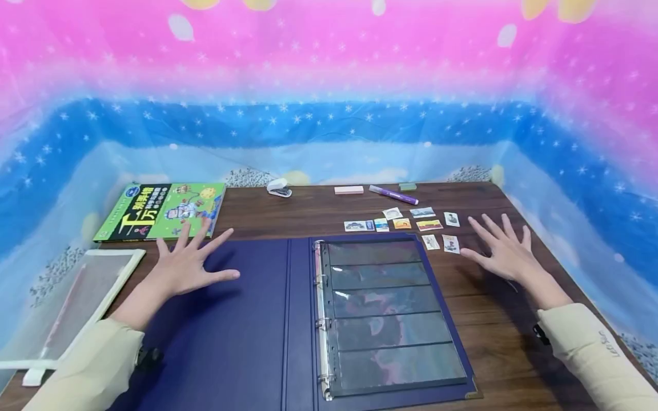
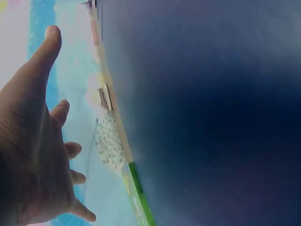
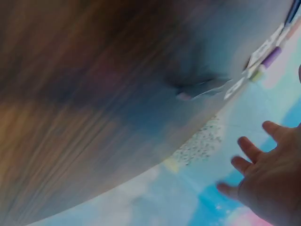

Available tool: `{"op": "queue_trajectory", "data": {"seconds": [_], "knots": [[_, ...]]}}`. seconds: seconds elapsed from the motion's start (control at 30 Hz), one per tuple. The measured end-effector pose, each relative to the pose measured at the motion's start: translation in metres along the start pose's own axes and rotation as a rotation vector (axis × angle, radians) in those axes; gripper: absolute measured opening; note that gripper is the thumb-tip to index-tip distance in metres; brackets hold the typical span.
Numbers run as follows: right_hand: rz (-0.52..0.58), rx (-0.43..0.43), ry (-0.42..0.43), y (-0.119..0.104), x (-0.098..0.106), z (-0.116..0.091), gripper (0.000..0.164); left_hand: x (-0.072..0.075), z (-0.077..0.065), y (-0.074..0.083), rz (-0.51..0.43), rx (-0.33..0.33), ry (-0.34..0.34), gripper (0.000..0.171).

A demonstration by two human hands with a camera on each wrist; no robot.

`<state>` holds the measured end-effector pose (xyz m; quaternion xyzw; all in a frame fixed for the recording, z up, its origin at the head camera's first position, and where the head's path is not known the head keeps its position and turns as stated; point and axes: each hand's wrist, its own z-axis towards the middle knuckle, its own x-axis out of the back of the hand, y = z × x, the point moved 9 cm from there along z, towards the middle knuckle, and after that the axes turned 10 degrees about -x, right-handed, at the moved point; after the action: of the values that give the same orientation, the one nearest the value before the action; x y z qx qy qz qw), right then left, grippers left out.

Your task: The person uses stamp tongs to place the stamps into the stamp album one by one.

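Observation:
A dark blue ring binder (image 1: 241, 319) lies opened flat on the wooden table. On its rings sits a black stamp-album page (image 1: 390, 311) with five-row clear pockets. My left hand (image 1: 187, 265) hovers over the binder's left cover, fingers spread, holding nothing. To the right of the binder, my right hand (image 1: 506, 251) is raised with spread fingers and also holds nothing. Several small stamps (image 1: 402, 224) lie loose beyond the page, the closest beside my right thumb. Below the right hand, a thin shiny tool (image 3: 202, 89) rests on the table, mostly hidden by the hand in the head view.
At the back left lies a green book (image 1: 164, 211). A white-edged mesh pouch (image 1: 87, 297) is at the left edge. Along the back stand a white stapler (image 1: 279, 188), a pink-white block (image 1: 349, 190), a purple marker (image 1: 393, 195) and a green block (image 1: 408, 186). Patterned cloth (image 1: 329, 125) surrounds the table.

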<state>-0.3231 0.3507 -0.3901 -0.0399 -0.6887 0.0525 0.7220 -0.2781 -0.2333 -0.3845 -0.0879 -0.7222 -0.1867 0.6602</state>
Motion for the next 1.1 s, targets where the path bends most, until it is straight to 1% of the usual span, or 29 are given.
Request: {"op": "queue_trajectory", "data": {"seconds": [0.07,0.17,0.3,0.4,0.5,0.6,0.7,0.77,0.83,0.9,1.03,1.1], "knots": [[0.02,0.004,-0.005,0.007,-0.001,-0.001,0.087,-0.002,0.003,0.007,-0.009,-0.028,0.012,0.092],[0.066,0.006,-0.05,0.018,-0.006,0.0,0.083,-0.006,0.011,0.02,-0.02,-0.076,0.031,0.091],[0.122,0.017,-0.202,0.027,-0.02,0.003,0.069,-0.015,0.025,0.038,-0.054,-0.14,0.04,0.092],[0.147,0.015,-0.313,0.033,-0.03,0.003,0.056,-0.019,0.037,0.057,-0.1,-0.198,0.039,0.092],[0.161,-0.001,-0.375,0.039,-0.032,0.002,0.046,-0.02,0.05,0.075,-0.135,-0.247,0.03,0.093],[0.194,-0.019,-0.409,0.043,-0.031,0.0,0.038,-0.02,0.061,0.092,-0.159,-0.286,0.015,0.095],[0.216,-0.036,-0.428,0.046,-0.031,0.0,0.033,-0.021,0.073,0.11,-0.188,-0.335,0.004,0.097],[0.218,-0.044,-0.425,0.048,-0.031,0.0,0.03,-0.024,0.08,0.123,-0.206,-0.367,-0.004,0.098],[0.222,-0.043,-0.399,0.049,-0.031,0.002,0.029,-0.027,0.087,0.133,-0.211,-0.391,-0.006,0.1],[0.233,-0.043,-0.349,0.049,-0.029,0.004,0.027,-0.031,0.091,0.142,-0.217,-0.407,-0.014,0.1],[0.32,-0.046,-0.263,0.042,-0.026,0.013,0.024,-0.035,0.096,0.155,-0.244,-0.438,-0.033,0.096],[0.369,-0.049,-0.25,0.036,-0.027,0.018,0.024,-0.036,0.097,0.158,-0.267,-0.437,-0.045,0.092]]}}
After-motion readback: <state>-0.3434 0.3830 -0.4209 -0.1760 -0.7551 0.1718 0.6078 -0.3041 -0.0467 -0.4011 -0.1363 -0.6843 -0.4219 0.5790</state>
